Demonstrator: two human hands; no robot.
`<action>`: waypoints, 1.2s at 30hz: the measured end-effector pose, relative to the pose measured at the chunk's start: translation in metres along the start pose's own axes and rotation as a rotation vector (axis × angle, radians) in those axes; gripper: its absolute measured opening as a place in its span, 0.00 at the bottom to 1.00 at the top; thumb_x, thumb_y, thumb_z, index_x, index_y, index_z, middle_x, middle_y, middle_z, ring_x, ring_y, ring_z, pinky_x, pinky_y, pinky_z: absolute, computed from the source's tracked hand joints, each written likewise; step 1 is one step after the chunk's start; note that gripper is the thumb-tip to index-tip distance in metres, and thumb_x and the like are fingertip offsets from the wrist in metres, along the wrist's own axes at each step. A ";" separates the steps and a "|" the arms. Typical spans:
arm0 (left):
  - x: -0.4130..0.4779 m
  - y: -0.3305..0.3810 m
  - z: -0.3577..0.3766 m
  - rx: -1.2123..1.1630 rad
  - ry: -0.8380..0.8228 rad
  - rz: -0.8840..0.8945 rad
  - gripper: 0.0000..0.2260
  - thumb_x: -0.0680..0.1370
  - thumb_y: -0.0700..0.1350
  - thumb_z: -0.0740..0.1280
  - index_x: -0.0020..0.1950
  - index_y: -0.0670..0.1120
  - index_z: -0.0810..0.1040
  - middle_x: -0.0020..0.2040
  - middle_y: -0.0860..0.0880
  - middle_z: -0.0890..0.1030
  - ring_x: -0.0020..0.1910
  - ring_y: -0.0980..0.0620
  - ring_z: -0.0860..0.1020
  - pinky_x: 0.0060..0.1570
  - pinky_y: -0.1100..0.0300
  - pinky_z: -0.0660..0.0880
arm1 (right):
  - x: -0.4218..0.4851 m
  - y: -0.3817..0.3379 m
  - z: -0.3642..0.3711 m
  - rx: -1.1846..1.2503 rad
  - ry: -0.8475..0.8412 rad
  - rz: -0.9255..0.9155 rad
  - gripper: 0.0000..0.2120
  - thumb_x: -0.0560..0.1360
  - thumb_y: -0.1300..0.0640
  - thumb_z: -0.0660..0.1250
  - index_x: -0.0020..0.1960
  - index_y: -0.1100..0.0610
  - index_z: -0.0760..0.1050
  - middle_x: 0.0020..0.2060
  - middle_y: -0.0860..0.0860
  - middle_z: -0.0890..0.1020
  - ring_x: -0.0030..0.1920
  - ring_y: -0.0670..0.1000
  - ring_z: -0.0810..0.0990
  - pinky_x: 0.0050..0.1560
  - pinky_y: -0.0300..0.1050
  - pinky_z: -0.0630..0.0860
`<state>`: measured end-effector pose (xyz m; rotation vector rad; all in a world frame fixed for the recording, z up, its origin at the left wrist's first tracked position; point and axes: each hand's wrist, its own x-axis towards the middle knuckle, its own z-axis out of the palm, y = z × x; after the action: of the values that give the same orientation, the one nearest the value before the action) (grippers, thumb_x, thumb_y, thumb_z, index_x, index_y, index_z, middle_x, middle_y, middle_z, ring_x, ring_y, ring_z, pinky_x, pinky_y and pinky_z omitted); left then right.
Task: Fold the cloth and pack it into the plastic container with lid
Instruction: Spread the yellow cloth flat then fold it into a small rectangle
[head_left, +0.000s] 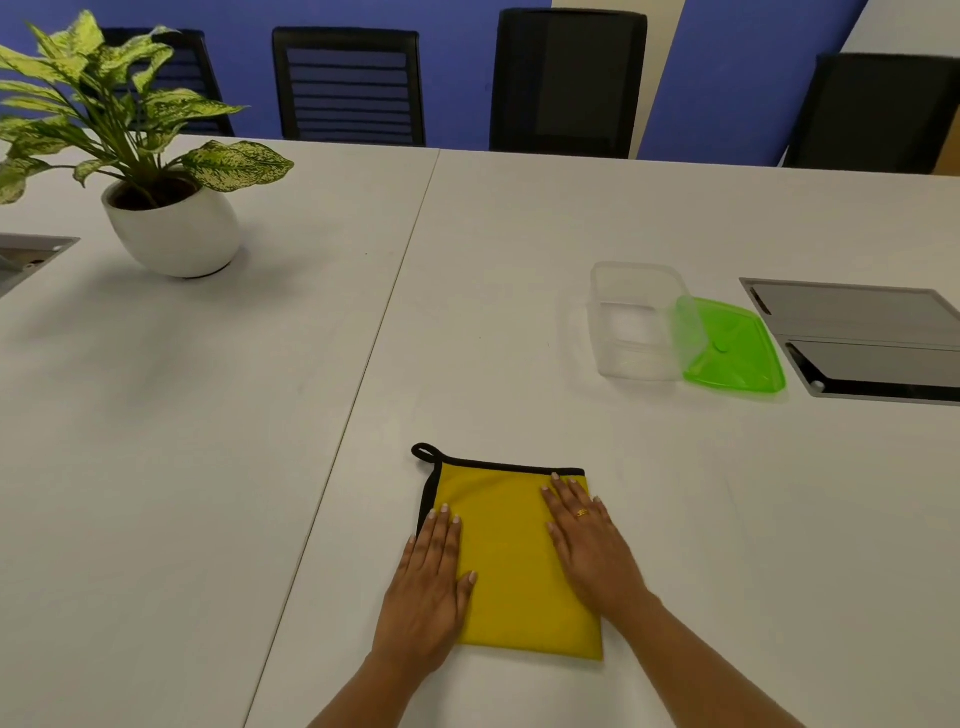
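A yellow cloth (511, 561) with black trim and a small black loop at its far left corner lies folded flat on the white table, near the front edge. My left hand (431, 587) rests flat on its left side with straight fingers. My right hand (589, 540) presses flat on its right side, a ring on one finger. A clear plastic container (636, 322) stands uncovered farther back on the right. Its green lid (732, 348) leans against the container's right side.
A potted plant (171, 228) in a white pot stands at the back left. Grey cable hatches (862, 338) are set into the table at right and far left. A seam (384, 322) runs down the table. Black chairs (348, 85) line the far edge.
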<state>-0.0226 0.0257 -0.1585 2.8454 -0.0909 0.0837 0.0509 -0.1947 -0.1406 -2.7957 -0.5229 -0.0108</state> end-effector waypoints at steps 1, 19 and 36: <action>0.001 0.000 -0.001 0.000 -0.004 0.001 0.27 0.80 0.58 0.43 0.76 0.48 0.44 0.78 0.53 0.44 0.76 0.59 0.38 0.71 0.65 0.40 | -0.004 0.007 -0.001 -0.007 0.004 -0.045 0.24 0.78 0.40 0.33 0.73 0.40 0.42 0.73 0.48 0.59 0.74 0.46 0.52 0.70 0.34 0.38; 0.002 -0.002 -0.010 -0.002 -0.062 0.042 0.27 0.80 0.59 0.42 0.76 0.49 0.42 0.78 0.53 0.45 0.75 0.60 0.37 0.71 0.65 0.38 | -0.069 0.031 -0.036 -0.090 -0.238 -0.538 0.24 0.79 0.44 0.48 0.74 0.47 0.50 0.72 0.48 0.66 0.72 0.46 0.61 0.69 0.45 0.63; 0.002 -0.014 -0.066 -0.161 -0.099 0.348 0.29 0.56 0.58 0.76 0.53 0.58 0.69 0.41 0.60 0.83 0.35 0.63 0.80 0.34 0.76 0.72 | -0.068 0.008 -0.055 0.842 -0.231 0.134 0.20 0.66 0.25 0.52 0.55 0.25 0.67 0.51 0.28 0.77 0.53 0.38 0.77 0.54 0.25 0.69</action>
<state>-0.0230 0.0577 -0.0994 2.6422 -0.5862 0.0075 -0.0071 -0.2418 -0.0945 -2.0000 -0.2876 0.4552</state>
